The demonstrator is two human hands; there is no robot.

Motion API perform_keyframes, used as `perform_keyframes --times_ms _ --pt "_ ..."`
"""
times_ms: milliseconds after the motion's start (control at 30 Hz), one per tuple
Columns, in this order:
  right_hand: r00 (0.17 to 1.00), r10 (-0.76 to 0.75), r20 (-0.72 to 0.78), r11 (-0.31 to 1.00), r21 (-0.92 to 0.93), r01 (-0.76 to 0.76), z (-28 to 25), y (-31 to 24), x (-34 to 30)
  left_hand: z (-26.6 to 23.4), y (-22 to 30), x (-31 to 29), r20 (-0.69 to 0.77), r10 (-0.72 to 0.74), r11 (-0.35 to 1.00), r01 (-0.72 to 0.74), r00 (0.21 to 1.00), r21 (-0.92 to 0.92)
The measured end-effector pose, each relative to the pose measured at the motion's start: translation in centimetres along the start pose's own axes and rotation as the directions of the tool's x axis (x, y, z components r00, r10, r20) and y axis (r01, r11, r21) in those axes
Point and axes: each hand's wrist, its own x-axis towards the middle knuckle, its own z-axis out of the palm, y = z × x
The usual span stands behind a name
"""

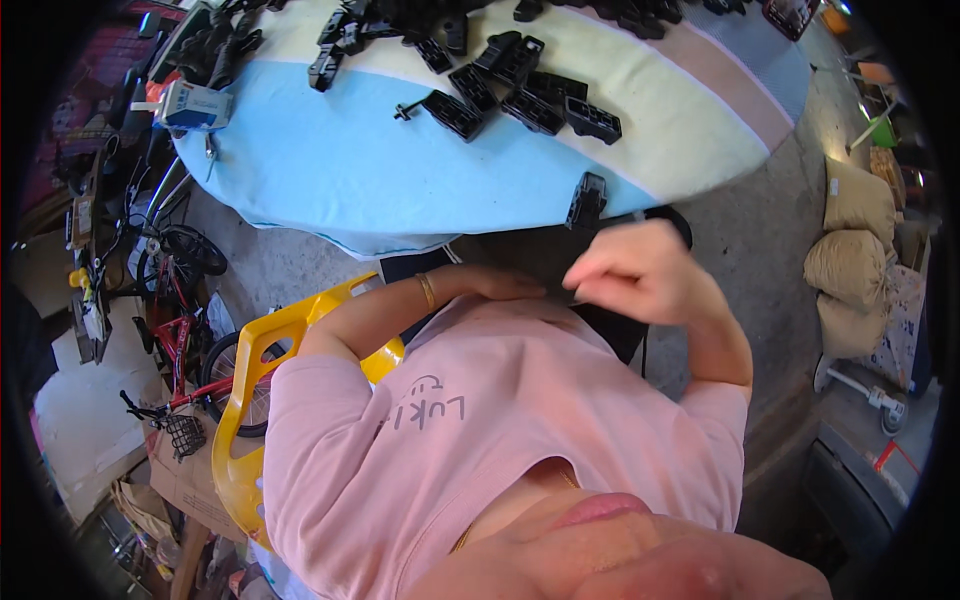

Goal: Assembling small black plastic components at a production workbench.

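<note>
My right hand is raised just off the near edge of the table, its fingers curled in a pinch. Whatever may be between the fingertips is too small or hidden to make out. Just beyond it, a black plastic part sits by itself at the cloth's edge. My left hand lies flat against my lap, fingers stretched out and holding nothing visible. Farther back on the table, several black plastic housings lie in a loose cluster, with a larger heap of black parts behind them.
A striped blue and cream cloth covers the table. A blue and white carton stands at its left end. I sit on a yellow plastic chair. A red bicycle is to the left, and stuffed tan sacks are to the right.
</note>
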Motion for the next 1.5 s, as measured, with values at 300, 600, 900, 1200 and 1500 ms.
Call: perform_keyframes --times_ms 300,600,900,1200,1500 --pt "0.955 -0.282 -0.093 0.804 -0.566 0.182 -5.1 4.7 12.1 0.8 6.0 -0.7 0.015 0.070 0.998 -0.070 0.997 -0.007" --pt "0.988 -0.105 -0.115 0.846 -0.533 0.028 -2.8 1.4 6.3 0.7 6.6 -1.4 0.030 0.083 0.996 -0.082 0.996 -0.030" --pt "0.929 -0.322 -0.184 0.660 -0.747 0.081 4.0 1.2 -0.2 0.8 5.6 -0.1 0.056 0.235 0.971 -0.237 0.970 0.026" --pt "0.900 -0.411 -0.144 0.681 -0.705 0.198 1.8 -0.5 5.8 1.3 5.2 0.4 0.075 0.123 0.992 -0.125 0.990 0.018" --pt "0.970 -0.111 -0.214 0.477 -0.868 -0.137 2.9 2.1 11.4 1.1 7.0 -1.7 0.016 0.086 0.996 -0.086 0.996 -0.005"
